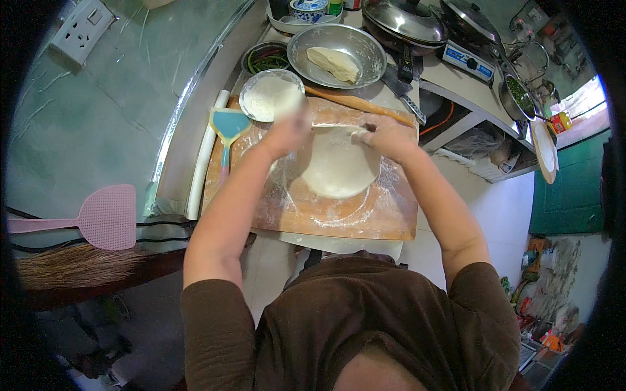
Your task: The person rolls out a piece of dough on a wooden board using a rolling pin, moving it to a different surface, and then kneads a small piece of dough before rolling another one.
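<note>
A flat round sheet of dough point(340, 163) lies on a floured wooden board point(313, 222). My right hand point(389, 137) touches the sheet's upper right edge, its thumb and fingers apparently pinching that edge. Blurred by motion, my left hand point(291, 129) is over the sheet's upper left side, just below a bowl of flour point(266, 95); its fingers cannot be made out. Behind the board's far edge, a steel basin point(362, 54) holds a lump of dough point(333, 63). A wooden rolling pin point(359, 103) lies slantwise along the far side of the board.
A blue scraper point(230, 127) and a white roll point(208, 161) lie at the board's left. A cleaver point(401, 90) rests beyond its far right corner. Farther back are a bowl of green vegetables point(266, 57) and a lidded pan point(406, 24). The wall stands close on the left.
</note>
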